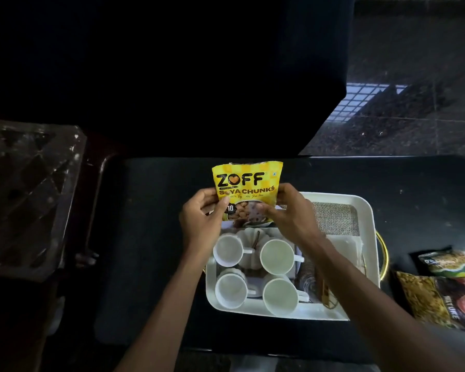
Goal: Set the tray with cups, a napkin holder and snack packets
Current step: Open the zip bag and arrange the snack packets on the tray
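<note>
Soya packet (246, 183) — both hands' grip, above tray (365, 208)

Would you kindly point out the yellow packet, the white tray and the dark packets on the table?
yellow packet (249, 178), head view, printed front.
white tray (367, 210), head view, far right rim.
dark packets (440, 296), head view, nearer packet's front.

This looks like a dim home room. A low black surface (156, 237) carries a white tray (365, 210) of tea cups (277, 257) and shop-bought snack packets (438, 299), beside a speckled polished stone floor (414, 76) reflecting a window grille.
</note>
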{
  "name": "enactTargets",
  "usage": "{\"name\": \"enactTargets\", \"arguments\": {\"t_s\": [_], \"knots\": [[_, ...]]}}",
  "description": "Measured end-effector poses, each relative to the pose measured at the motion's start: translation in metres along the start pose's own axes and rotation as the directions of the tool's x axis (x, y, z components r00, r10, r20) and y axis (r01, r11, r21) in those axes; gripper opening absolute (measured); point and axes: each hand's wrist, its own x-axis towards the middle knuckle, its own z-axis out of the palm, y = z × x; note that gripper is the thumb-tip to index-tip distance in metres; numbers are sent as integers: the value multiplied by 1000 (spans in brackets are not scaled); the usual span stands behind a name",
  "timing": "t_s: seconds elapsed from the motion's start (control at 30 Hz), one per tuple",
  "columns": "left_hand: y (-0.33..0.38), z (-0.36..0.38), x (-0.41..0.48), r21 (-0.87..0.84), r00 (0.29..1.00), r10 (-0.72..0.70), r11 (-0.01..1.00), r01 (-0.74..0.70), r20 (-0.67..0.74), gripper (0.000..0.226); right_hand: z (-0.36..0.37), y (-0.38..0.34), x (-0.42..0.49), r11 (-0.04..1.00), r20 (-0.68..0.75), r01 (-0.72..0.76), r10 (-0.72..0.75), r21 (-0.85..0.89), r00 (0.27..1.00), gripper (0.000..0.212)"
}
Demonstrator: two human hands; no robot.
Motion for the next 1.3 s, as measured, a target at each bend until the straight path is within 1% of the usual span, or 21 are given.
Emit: {"name": "enactTargets", "arguments": {"t_s": [0.1,0.23,0.37,0.5,0.63,0.73,0.8,0.83,0.9,0.97,1.07,1.17,1.3], "knots": [[-7,-2,5,29,999,-26,999,27,-37,23,13,0,4,999,-18,2,-3,-43,1000,50],[-13,-2,9,94,999,-32,995,36,-44,15,23,-1,6,996,-50,3,-7,-93,999,50],[-15,-1,12,169,999,-15,985,22,-40,13,25,-1,5,997,-80,-5,-1,-74,997,53],[-22,-3,12,202,999,-24,979,33,-45,18,25,-1,4,1000,-80,-22,20,-20,997,55],[-25,-10,9,188,996,-27,981,43,-85,28,23,1,3,1000,-80,-19,20,8,997,55],[-19,-15,2,164,982,-35,984,66,-184,24,16,2,-3,998,-89,-36,41,56,995,62],[-12,-17,-5,99,971,-48,992,74,-236,19,7,2,-10,994,-111,-44,56,105,992,64],[-6,-16,-10,56,970,-53,996,68,-237,18,1,2,-16,990,-132,-37,55,136,990,63],[10,-9,-23,-67,983,-61,996,50,-172,17,-14,4,-29,980,-179,-10,47,201,983,57],[29,5,-40,-224,996,-70,973,56,-52,20,-32,7,-47,963,-208,-1,59,271,976,52],[52,41,-69,-372,988,-122,916,150,98,28,-66,18,-75,946,-248,2,84,324,965,49],[64,80,-98,-417,972,-158,882,218,173,27,-99,36,-97,942,-284,3,98,334,954,46],[69,137,-140,-377,963,-122,903,208,240,25,-143,75,-121,949,-338,5,108,316,935,44]]}}
